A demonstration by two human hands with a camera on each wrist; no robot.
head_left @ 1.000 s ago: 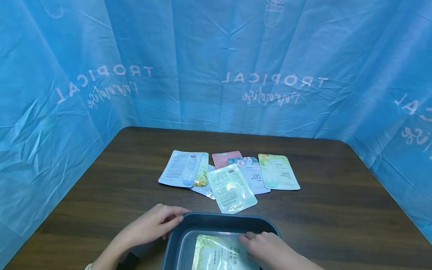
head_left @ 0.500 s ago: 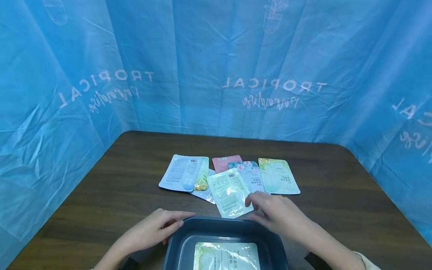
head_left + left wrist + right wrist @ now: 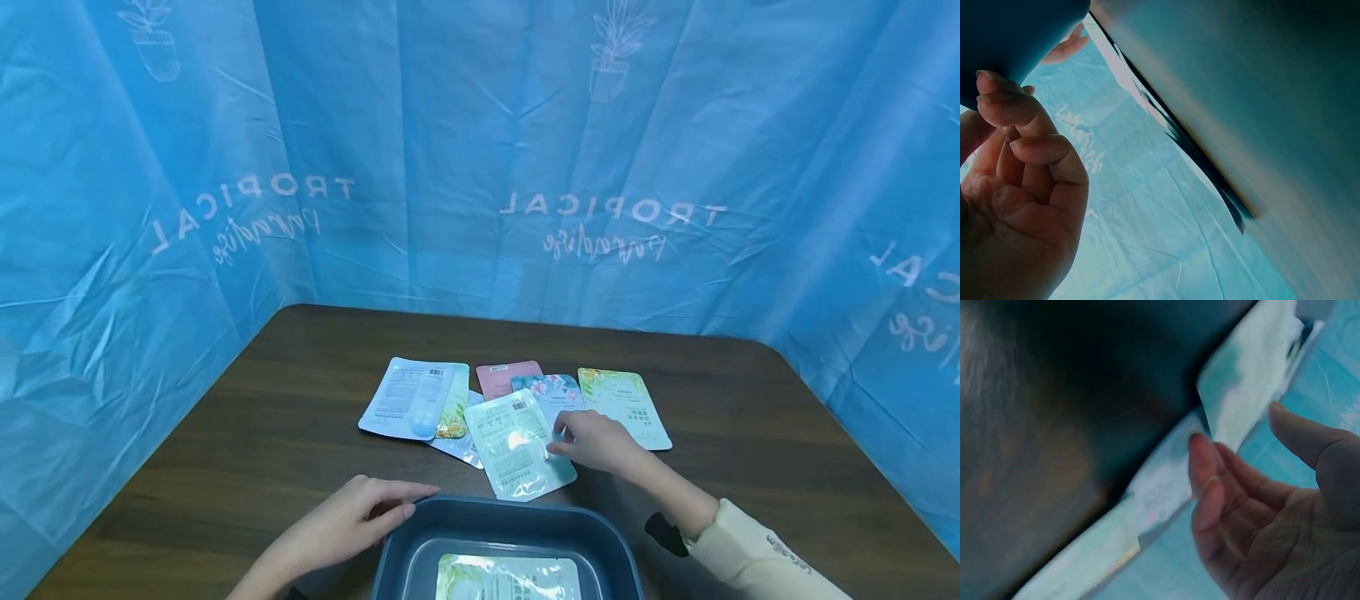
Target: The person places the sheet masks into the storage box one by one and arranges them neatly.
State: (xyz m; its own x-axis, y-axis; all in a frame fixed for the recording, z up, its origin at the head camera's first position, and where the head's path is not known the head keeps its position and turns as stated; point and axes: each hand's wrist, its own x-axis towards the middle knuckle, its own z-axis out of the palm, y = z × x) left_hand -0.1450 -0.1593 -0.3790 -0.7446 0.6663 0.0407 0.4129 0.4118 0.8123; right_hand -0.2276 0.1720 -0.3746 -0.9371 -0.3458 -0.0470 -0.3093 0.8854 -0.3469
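Note:
My left hand [image 3: 352, 521] grips the near-left corner of a dark blue tray [image 3: 517, 512], index finger lying along the rim and thumb at its side. In the left wrist view, the other fingers [image 3: 1007, 109] curl beside the tray's wall. A green sheet mask packet [image 3: 510, 577] lies inside the tray. My right hand [image 3: 596, 442] hovers at the right edge of a pale green sheet mask packet [image 3: 510, 442], which lies on top of others. In the right wrist view its fingers [image 3: 1207, 500] are loosely bent, thumb apart, with nothing between them.
Left of the pale green packet, a light blue packet [image 3: 401, 400] overlaps a floral one [image 3: 455, 408]. A pink packet [image 3: 510, 377], a blue flowered packet [image 3: 551, 392] and a yellow-green packet [image 3: 622, 400] lie behind on the brown table [image 3: 225, 467]. Blue cloth [image 3: 450, 150] hangs around it.
My right hand has left the packet inside the tray and moved forward to the pale green packet on the table. The left hand stays at the tray corner; the head view has tilted up slightly.

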